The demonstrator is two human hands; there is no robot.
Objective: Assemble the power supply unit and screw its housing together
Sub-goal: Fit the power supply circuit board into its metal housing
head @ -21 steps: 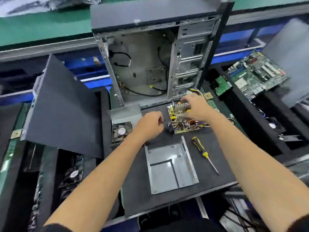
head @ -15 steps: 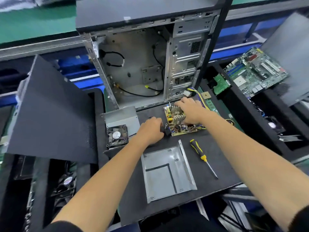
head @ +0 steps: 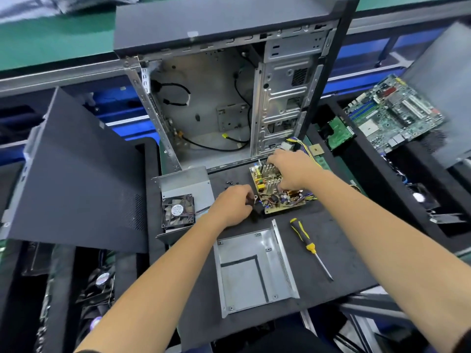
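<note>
The power supply's yellow circuit board (head: 274, 197) lies on the black mat behind the metal base tray (head: 251, 273). My right hand (head: 293, 169) grips the board from above, fingers curled over its heatsinks. My left hand (head: 233, 205) grips a black part (head: 256, 208) at the board's near left corner. The metal cover (head: 188, 183) with its fan (head: 178, 211) lies to the left. A yellow-and-black screwdriver (head: 309, 247) rests right of the tray. Small black screws (head: 230, 184) lie behind my left hand.
An open computer case (head: 221, 103) stands behind the mat. Its black side panel (head: 76, 179) leans at the left. A green motherboard (head: 392, 113) and a smaller card (head: 340, 133) sit in trays at the right. The mat's front edge (head: 280, 324) runs near me.
Both hands stay on the circuit board and the black part, with little movement between them. The view has shifted slightly as my head moved.
</note>
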